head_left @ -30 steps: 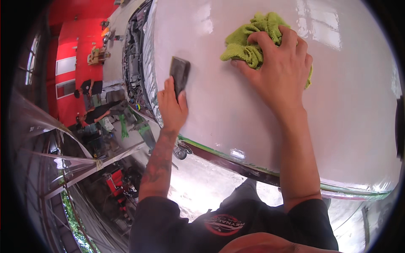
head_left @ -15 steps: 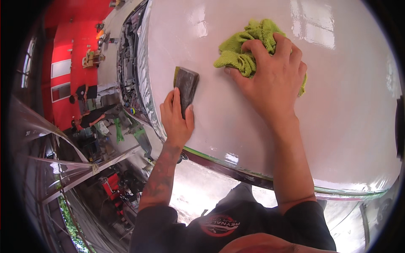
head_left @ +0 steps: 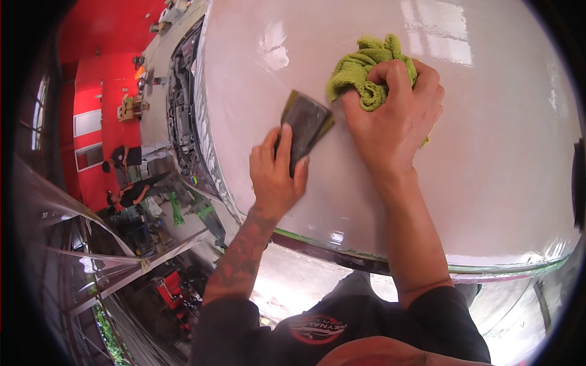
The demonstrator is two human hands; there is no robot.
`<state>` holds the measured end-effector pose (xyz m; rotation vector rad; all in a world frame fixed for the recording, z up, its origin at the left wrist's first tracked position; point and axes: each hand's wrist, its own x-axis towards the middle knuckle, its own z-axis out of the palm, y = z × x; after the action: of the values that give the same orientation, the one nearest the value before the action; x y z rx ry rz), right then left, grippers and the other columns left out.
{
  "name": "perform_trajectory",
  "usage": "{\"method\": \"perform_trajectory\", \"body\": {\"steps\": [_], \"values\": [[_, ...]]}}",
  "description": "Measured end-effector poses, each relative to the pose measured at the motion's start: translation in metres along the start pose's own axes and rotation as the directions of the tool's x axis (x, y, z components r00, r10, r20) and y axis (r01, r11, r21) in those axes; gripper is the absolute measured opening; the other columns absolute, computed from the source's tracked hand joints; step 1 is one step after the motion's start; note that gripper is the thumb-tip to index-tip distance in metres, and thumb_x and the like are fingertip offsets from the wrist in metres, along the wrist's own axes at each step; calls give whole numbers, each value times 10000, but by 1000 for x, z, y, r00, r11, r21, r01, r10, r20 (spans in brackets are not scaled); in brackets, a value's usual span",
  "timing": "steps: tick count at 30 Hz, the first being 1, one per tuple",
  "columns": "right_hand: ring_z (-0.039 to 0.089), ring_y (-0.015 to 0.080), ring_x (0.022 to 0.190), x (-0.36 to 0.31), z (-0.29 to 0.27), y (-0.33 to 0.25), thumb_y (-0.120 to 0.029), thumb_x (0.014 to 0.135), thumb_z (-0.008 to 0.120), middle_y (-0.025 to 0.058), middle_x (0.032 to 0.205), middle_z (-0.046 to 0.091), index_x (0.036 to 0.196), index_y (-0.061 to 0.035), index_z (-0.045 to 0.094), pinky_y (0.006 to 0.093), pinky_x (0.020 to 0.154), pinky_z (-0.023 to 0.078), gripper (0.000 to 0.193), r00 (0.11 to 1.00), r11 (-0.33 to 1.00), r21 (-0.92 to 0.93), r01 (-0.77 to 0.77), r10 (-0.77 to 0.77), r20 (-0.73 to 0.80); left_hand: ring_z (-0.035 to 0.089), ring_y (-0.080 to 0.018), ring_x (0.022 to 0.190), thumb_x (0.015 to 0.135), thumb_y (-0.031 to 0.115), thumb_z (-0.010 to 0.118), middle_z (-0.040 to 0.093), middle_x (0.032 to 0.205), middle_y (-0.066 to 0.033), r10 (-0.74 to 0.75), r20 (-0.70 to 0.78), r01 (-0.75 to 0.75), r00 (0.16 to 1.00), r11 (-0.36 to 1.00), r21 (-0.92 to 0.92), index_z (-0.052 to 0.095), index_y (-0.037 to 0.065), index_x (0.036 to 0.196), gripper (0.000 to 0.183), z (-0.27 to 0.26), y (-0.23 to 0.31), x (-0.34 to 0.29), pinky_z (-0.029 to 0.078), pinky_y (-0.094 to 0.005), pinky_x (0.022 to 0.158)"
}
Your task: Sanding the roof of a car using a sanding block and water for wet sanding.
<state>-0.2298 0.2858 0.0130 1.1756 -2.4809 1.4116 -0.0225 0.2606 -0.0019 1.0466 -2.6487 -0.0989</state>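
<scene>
My left hand [head_left: 278,168] grips a dark sanding block [head_left: 303,125] by its near end, with yellowish sandpaper edges showing at its sides. Block and hand are over a glossy, wet-looking pale car panel [head_left: 476,165]; whether the block touches the panel I cannot tell. To the right, my right hand [head_left: 397,119] is closed on a bunched lime-green cloth [head_left: 360,67] against the panel. Its thumb and curled fingers press into the cloth, and part of the fabric is hidden under the palm.
Green masking tape [head_left: 336,245] lines the panel's near edge. An uncovered engine bay [head_left: 182,107] lies beyond its left end. Two people in dark shirts [head_left: 129,194] are at the far left, near a red wall [head_left: 113,73]. Plastic sheeting [head_left: 67,198] hangs at the left.
My left hand has moved right with the sanding block, which is now tilted and closer to the cloth. The right hand has shifted slightly, and the cloth is bunched more tightly.
</scene>
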Motion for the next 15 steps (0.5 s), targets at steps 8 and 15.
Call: {"method": "perform_trajectory", "body": {"steps": [8, 15], "values": [[479, 367, 1036, -2, 5, -15, -202, 629, 784, 135, 1117, 519, 905, -179, 622, 480, 780, 357, 320, 999, 999, 32, 7, -8, 34, 570, -438, 1036, 938, 309, 553, 613, 1166, -263, -263, -70, 271, 962, 941, 202, 545, -24, 1312, 501, -1, -123, 191, 468, -474, 922], [477, 365, 1063, 3, -2, 2, -208, 632, 800, 137, 1133, 518, 946, -155, 631, 492, 799, 359, 360, 998, 999, -31, 20, -18, 63, 548, -384, 1002, 881, 220, 643, 563, 1214, -227, 96, -68, -93, 993, 994, 50, 509, -10, 1375, 561, 13, -35, 66, 453, -451, 903]]}}
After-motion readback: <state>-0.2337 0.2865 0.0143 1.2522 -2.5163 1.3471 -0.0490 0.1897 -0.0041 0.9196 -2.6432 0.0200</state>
